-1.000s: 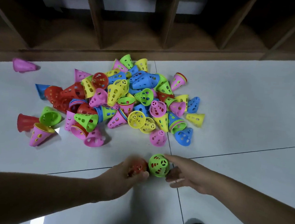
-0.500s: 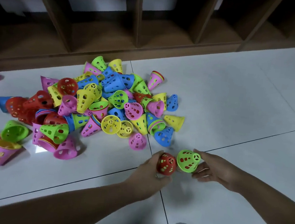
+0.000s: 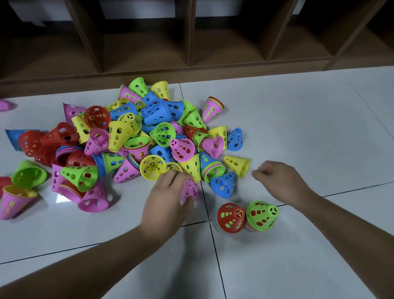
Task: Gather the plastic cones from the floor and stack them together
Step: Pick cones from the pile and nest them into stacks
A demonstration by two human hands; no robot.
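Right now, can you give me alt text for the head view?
A left hand grasps a pink cone at the edge of a pile of colourful cones on a tiled floor. The right hand hovers nearby, above two short stacks.

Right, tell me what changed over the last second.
Both hands let go of their stacks: the red-topped stack and green-topped stack now stand side by side on the floor. The left hand moved up to a pink cone at the pile's edge; the right hand reaches toward the pile. The pile looks unchanged.
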